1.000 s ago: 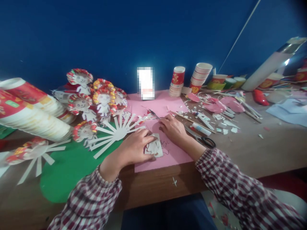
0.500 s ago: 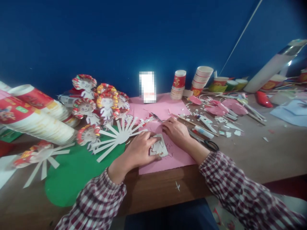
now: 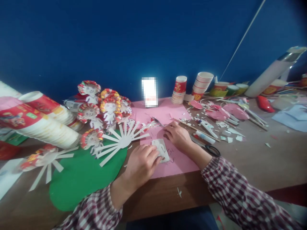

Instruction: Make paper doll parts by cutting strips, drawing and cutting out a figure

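My left hand [image 3: 144, 163] is at the left edge of a small white card [image 3: 161, 148] with a cut-out-like outline. Its fingers are bent and drawn toward the thumb; whatever sits between them is hidden. My right hand [image 3: 177, 136] rests on the pink sheet [image 3: 178, 169] beyond the card, fingers curled in at the near end of a slim dark pen-like tool [image 3: 157, 120]. Small dark marks or bits dot the pink sheet beside the card. Left of the card, a white paper fan of strips [image 3: 124, 142] lies partly on a green sheet [image 3: 88, 179].
Paper-cup stacks [image 3: 48, 124] lean at left, near several cup-rimmed paper figures [image 3: 110, 107]. A bright pixelated screen [image 3: 150, 91] stands at the back. To the right are scissors [image 3: 212, 150], a glue tube [image 3: 205, 137], paper scraps, sticks and upright cups [image 3: 202, 83].
My left hand has shifted toward me, and its spread fingers have drawn together at the card's edge. My right hand stays put beside the pen-like tool. The view has tilted slightly.
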`<act>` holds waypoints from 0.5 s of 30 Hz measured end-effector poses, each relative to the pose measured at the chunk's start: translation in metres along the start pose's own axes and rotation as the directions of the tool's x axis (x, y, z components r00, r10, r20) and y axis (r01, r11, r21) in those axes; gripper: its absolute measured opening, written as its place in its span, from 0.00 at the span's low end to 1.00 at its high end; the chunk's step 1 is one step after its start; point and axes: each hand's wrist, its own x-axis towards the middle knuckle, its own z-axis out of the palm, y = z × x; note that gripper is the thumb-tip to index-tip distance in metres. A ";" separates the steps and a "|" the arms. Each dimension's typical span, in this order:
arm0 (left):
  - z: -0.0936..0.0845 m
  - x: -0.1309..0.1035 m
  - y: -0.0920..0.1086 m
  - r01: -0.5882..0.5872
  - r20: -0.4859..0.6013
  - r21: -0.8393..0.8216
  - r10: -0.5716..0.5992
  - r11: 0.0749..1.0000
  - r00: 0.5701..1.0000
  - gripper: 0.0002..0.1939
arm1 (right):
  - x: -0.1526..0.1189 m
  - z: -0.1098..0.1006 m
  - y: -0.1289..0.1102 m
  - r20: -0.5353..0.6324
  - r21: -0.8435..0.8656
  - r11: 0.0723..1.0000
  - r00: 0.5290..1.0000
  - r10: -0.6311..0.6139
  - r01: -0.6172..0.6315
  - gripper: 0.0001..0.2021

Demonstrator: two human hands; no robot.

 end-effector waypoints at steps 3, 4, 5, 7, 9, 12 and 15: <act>-0.008 -0.005 0.014 0.033 0.120 0.059 -0.040 0.998 0.992 0.08 | 0.001 0.001 0.000 -0.010 -0.002 1.000 1.000 -0.007 0.007 0.11; -0.008 -0.004 0.019 0.050 0.138 0.084 -0.061 0.995 0.989 0.10 | 0.001 0.001 0.000 -0.013 -0.002 1.000 1.000 -0.006 0.006 0.11; -0.008 -0.004 0.023 0.057 0.158 0.103 -0.073 0.993 0.985 0.13 | 0.001 0.000 0.000 -0.016 -0.001 1.000 1.000 -0.005 0.005 0.11; -0.003 -0.002 0.030 0.031 0.194 0.113 -0.053 0.993 0.980 0.18 | 0.001 0.000 0.000 -0.023 0.002 1.000 1.000 -0.007 0.007 0.11; 0.004 -0.001 0.032 0.047 0.221 0.118 -0.072 0.992 0.973 0.22 | 0.001 -0.001 0.000 -0.020 0.002 1.000 1.000 -0.005 0.005 0.11; 0.012 -0.005 0.030 0.090 0.251 0.107 -0.114 0.990 0.961 0.25 | 0.001 -0.002 -0.002 0.003 0.000 1.000 1.000 0.020 -0.020 0.11; 0.012 -0.009 0.026 0.120 0.266 0.064 -0.133 0.991 0.955 0.26 | 0.002 -0.004 -0.004 0.020 0.003 0.999 0.999 0.036 -0.036 0.11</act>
